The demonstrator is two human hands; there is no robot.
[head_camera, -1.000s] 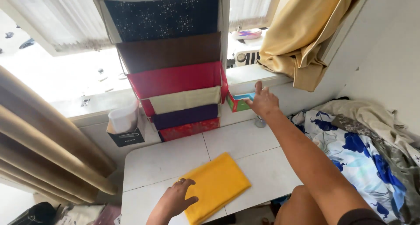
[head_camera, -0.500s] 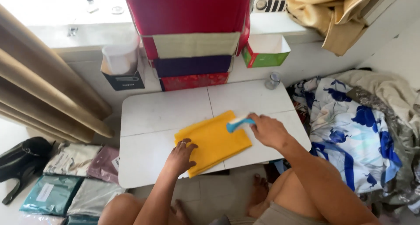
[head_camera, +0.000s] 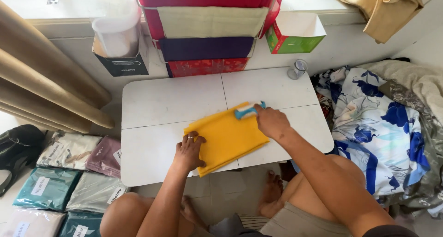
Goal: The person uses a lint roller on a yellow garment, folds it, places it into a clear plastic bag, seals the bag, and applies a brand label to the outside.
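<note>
The yellow cloth [head_camera: 226,138] lies folded on the table [head_camera: 161,103], near its front edge. It looks light, soft and prone to slide, best pinned flat. The left hand [head_camera: 189,151] presses its left edge, palm open. The right hand [head_camera: 272,122] closes around a blue-white roller [head_camera: 247,111] at the cloth's far corner.

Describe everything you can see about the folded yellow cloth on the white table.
The folded yellow cloth looks like plain, smooth fabric folded into a flat rectangle of several layers. It lies at an angle on the white folding table, its near corner reaching the table's front edge. The left hand presses down on its left edge, and the right hand holds a small blue and white handled tool against its upper right corner.
</note>
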